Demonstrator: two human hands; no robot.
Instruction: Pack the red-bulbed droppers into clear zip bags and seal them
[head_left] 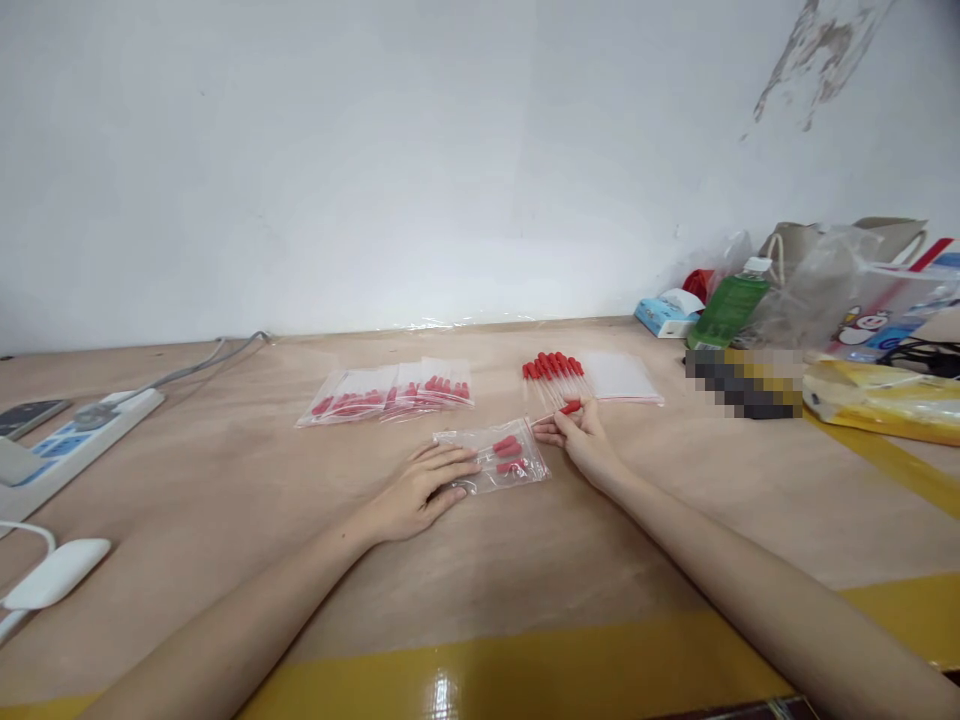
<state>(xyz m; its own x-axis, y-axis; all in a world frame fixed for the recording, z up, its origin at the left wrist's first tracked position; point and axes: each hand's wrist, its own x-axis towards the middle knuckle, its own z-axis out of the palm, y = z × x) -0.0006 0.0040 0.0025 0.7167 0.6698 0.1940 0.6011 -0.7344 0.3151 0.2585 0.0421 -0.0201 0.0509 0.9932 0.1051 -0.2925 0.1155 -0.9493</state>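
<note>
A clear zip bag (489,486) lies on the table with several red-bulbed droppers in it. My left hand (420,490) rests on the bag's left end, fingers stretched out and thumb apart. At the bag's right end, my right hand (589,440) pinches a single dropper (571,407) by its red bulb, its thin clear tube pointing left toward the bag. Just beyond that hand is a row of loose droppers (553,366), bulbs away from me. Beside them is a stack of flat zip bags (622,378).
Filled bags of droppers (386,392) overlap at the back left. A power strip (82,440) and a white plug (58,574) lie at left. Along the right stand a tissue box (664,316), a green bottle (729,305), plastic bags and a yellow packet (885,400).
</note>
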